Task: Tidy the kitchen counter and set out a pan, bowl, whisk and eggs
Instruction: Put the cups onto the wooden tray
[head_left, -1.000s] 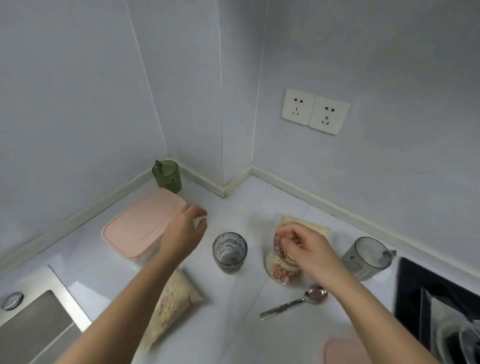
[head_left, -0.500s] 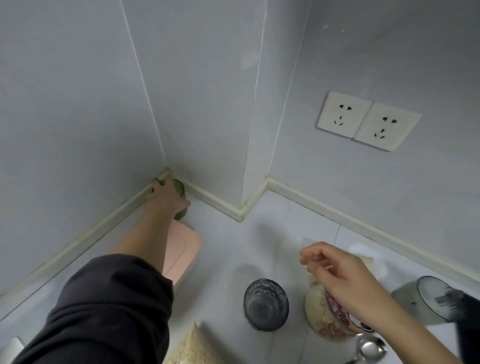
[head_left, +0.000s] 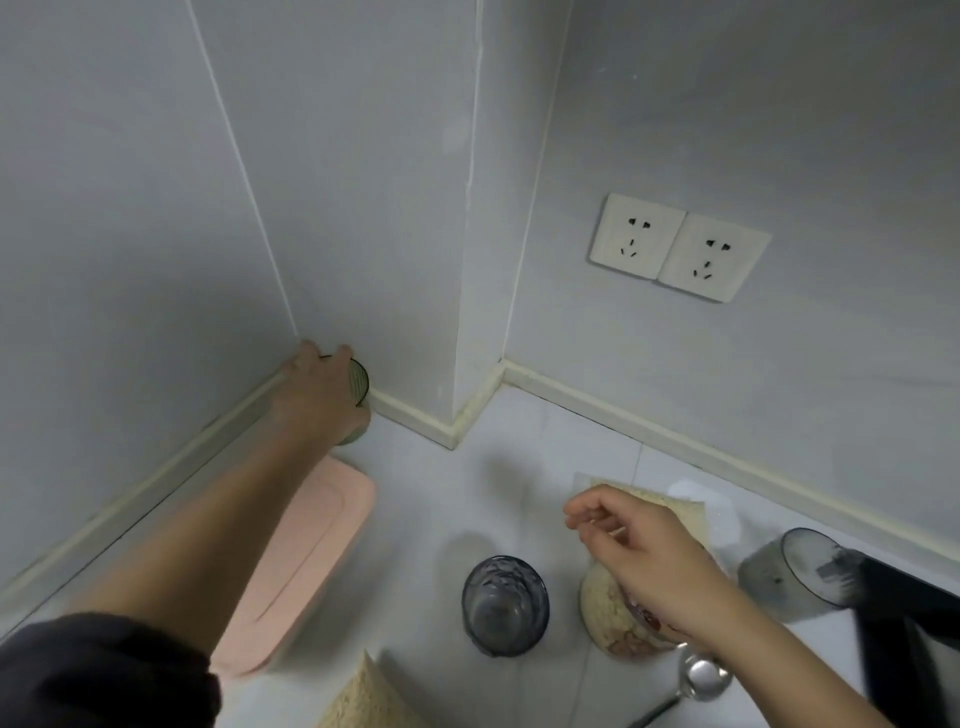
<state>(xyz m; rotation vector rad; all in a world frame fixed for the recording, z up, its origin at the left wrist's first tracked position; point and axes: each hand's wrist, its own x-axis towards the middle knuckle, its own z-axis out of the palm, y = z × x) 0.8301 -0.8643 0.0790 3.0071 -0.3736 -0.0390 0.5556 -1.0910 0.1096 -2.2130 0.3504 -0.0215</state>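
Note:
My left hand (head_left: 317, 389) reaches into the far left corner of the white counter (head_left: 519, 447) and grips a green ribbed cup (head_left: 357, 384) from above, fingers curled over its rim. My right hand (head_left: 644, 561) hovers over a clear jar of cereal (head_left: 602, 618), fingers loosely curled and holding nothing. A dark ribbed glass (head_left: 505, 603) stands just left of the jar. No pan, bowl, whisk or eggs are in view.
A pink-lidded box (head_left: 311, 551) lies under my left forearm. A grain bag (head_left: 363, 701) pokes in at the bottom edge. A clear measuring cup (head_left: 789, 577), a metal spoon (head_left: 701, 680) and the black stove edge (head_left: 904, 623) are at right. Wall sockets (head_left: 678, 247) sit above.
My left hand travelled from beside the pink box to the corner and closed over the green cup. My right hand lifted off the jar's lid. The view moved closer to the corner.

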